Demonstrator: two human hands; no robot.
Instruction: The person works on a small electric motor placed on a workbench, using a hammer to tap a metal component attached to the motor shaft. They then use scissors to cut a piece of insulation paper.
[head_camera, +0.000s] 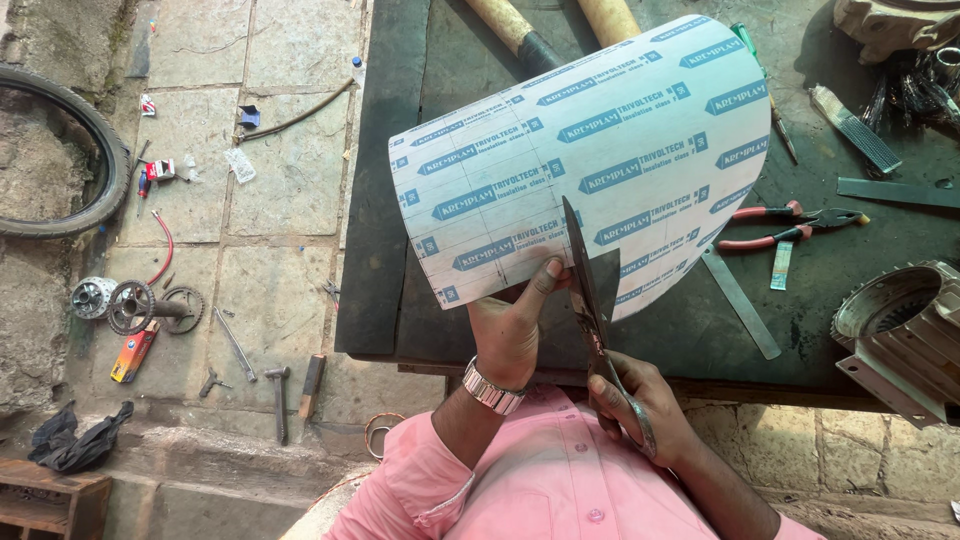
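Head view: the left hand (512, 330) pinches the near edge of a curled white printed sheet (590, 160), holding it up over the dark counter (400, 200) so the blades can enter. The right hand (640, 410) grips scissors (585, 280), cutting into that edge. Red-handled pliers (785, 225) lie right of the sheet.
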